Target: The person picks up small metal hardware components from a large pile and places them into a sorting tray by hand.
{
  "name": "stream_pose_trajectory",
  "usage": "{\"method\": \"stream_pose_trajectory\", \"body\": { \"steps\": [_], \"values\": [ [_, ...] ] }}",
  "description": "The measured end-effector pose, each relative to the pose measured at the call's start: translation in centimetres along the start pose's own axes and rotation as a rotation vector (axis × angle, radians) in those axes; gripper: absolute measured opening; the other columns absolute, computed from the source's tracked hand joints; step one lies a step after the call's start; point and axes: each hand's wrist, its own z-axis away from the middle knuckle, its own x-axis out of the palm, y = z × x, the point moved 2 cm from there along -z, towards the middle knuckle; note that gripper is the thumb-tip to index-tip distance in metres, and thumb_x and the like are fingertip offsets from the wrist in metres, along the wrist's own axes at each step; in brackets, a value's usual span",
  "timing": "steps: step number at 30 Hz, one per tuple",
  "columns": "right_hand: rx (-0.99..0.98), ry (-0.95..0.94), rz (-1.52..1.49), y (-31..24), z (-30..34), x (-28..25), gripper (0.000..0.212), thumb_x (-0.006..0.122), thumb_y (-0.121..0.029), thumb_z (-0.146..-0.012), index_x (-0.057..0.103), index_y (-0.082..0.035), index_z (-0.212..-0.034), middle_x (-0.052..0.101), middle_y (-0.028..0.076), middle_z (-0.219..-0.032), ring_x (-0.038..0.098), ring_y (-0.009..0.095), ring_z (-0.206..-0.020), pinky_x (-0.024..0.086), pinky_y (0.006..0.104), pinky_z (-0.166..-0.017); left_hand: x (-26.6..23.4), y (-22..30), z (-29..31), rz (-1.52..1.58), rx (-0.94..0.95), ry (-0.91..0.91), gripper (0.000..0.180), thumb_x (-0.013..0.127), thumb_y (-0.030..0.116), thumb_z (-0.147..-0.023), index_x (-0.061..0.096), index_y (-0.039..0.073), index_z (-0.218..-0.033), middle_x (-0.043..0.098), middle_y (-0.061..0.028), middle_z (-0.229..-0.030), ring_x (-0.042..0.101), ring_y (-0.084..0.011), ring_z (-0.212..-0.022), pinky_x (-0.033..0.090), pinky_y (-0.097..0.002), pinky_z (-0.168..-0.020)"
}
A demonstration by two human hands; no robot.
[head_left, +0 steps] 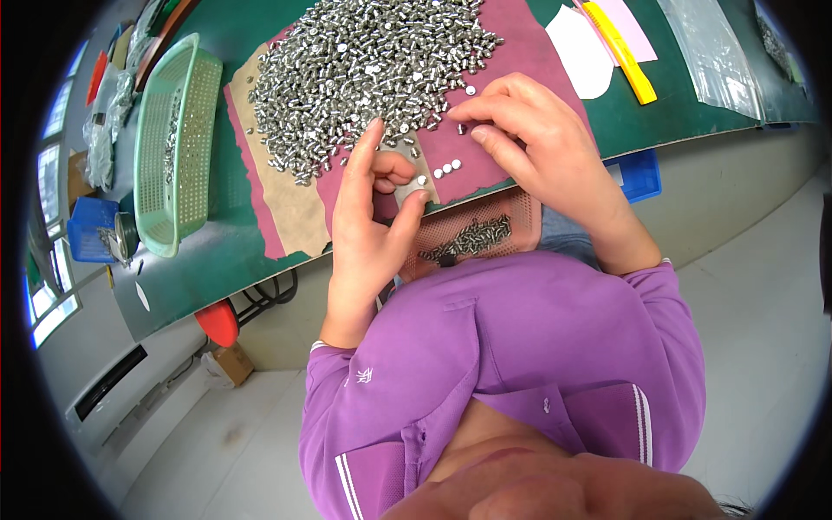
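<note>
A large heap of small shiny metal cylinder-shaped parts [364, 74] lies on maroon and brown sheets. My left hand [360, 208] is at the heap's near edge, its index finger stretched out, other fingers bent and thumb apart. Close to that thumb's tip lies a white-topped part [422, 180]. Just right of it, a short row of white-topped parts [447, 169] sits near the table edge. My right hand [542, 143] hovers over the maroon sheet [555, 82], thumb and index finger apart. A single metal part [462, 129] lies by those fingertips.
A pink basket [520, 217] with metal parts is below the table edge in front of me. At left stands a long green basket [208, 130], with a blue bin [91, 230] beside it. A yellow cutter [624, 56] and clear plastic bag [715, 56] lie at right.
</note>
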Motion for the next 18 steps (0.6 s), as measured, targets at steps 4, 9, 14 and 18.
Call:
{"method": "stream_pose_trajectory", "body": {
  "steps": [4,9,14,18],
  "values": [
    [0.010,-0.002,0.043,0.1,0.1,0.3,0.017,0.068,-0.009,-0.084,0.069,-0.008,-0.101,0.058,0.009,-0.091,0.060,0.030,-0.087,0.050,0.0414,-0.076,0.1,-0.2,-0.2,0.083,0.012,0.071,0.071,0.062,-0.013,-0.084,0.037,0.002,-0.149,0.063,-0.0065,-0.102,0.057,-0.0103,-0.088,0.047,-0.0241,-0.079],
    [0.022,-0.029,0.095,0.0,0.0,0.3,0.017,0.069,-0.012,-0.084,0.068,-0.008,-0.100,0.058,0.008,-0.091,0.060,0.030,-0.086,0.050,0.0412,-0.076,0.0,-0.3,-0.1,0.049,0.007,0.104,0.067,0.059,-0.012,-0.088,0.035,0.002,-0.149,0.063,-0.0077,-0.103,0.056,-0.0091,-0.085,0.047,-0.0218,-0.077],
    [-0.155,-0.068,0.070,-0.3,0.2,0.4,0.021,0.073,-0.009,-0.080,0.070,-0.007,-0.100,0.060,0.006,-0.089,0.058,0.025,-0.081,0.048,0.0370,-0.072,0.0,-0.2,0.2,0.021,0.024,0.053,0.073,0.067,-0.012,-0.080,0.041,0.002,-0.147,0.066,-0.0066,-0.094,0.062,-0.0147,-0.084,0.052,-0.0277,-0.076],
    [-0.170,-0.127,0.109,-1.3,0.7,1.0,0.018,0.071,-0.013,-0.079,0.066,-0.008,-0.096,0.057,0.007,-0.089,0.056,0.028,-0.085,0.048,0.0387,-0.077,0.4,0.5,-0.2,-0.058,0.028,0.012,0.074,0.070,-0.012,-0.077,0.044,0.002,-0.145,0.066,-0.0068,-0.092,0.063,-0.0181,-0.083,0.053,-0.0296,-0.075]
  ]
}}
